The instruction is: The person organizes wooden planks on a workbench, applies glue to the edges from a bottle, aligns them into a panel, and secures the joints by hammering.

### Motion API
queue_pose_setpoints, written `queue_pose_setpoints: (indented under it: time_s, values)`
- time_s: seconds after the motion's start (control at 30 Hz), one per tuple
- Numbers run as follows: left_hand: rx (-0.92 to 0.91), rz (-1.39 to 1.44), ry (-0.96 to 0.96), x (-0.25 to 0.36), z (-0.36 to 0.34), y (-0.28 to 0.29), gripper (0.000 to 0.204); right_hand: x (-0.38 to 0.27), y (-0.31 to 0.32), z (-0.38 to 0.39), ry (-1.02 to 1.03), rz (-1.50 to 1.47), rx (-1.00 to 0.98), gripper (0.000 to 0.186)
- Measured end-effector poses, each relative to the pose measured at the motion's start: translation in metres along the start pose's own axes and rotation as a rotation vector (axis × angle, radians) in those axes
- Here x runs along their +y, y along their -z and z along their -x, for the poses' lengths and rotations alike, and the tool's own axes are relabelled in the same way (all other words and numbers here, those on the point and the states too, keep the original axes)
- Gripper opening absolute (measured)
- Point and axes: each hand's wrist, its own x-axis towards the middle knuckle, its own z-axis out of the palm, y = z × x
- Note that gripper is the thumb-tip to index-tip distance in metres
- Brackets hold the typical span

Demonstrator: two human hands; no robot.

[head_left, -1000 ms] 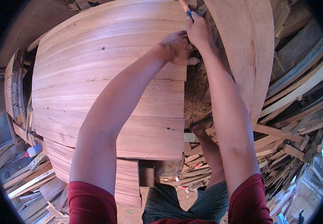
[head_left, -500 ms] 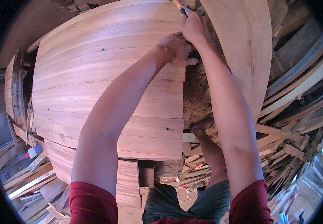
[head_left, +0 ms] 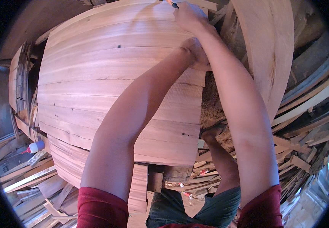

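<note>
My right hand [head_left: 190, 17] is closed round the black-and-orange handle [head_left: 173, 4] of a tool near the top edge of the view. The tool's far end is mostly cut off, so its kind does not show. Below it, my left hand [head_left: 198, 55] is at the right end of a broad panel of pale reddish wooden boards [head_left: 122, 72]. The right forearm crosses in front of the left hand and hides its fingers. The boards lie edge to edge, with narrow seams and a few dark knots.
A long, wide curved plank [head_left: 271, 49] stands to the right of my arms. Stacked boards and offcuts [head_left: 301, 163] crowd the right side. At the left, a white bottle with a red cap [head_left: 36, 146] lies among wood scraps. My leg [head_left: 225, 167] is below the panel's right edge.
My right hand and its tool have shifted left over the boards. The left hand has moved further behind the right forearm. The whole view has shifted slightly.
</note>
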Motion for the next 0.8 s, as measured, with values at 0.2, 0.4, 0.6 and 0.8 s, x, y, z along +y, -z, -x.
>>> queue_pose_setpoints:
  time_s: [0.2,0.4,0.6,0.8]
  values:
    - [0.041,-0.24,-0.082,0.018,-0.004,0.02,0.053,0.022,-0.012,0.001,0.162,-0.117,0.188,0.028]
    - [0.107,-0.125,-0.002,0.015,0.003,0.008,0.059,-0.001,0.018,0.004,-0.008,0.0,-0.067,0.033]
    - [0.067,-0.192,-0.068,-0.002,0.0,-0.013,0.068,0.052,0.024,0.089,0.148,-0.358,0.354,0.036]
    - [0.099,-0.144,-0.095,0.018,0.016,0.013,0.064,0.107,0.013,0.069,0.096,-0.247,0.542,0.03]
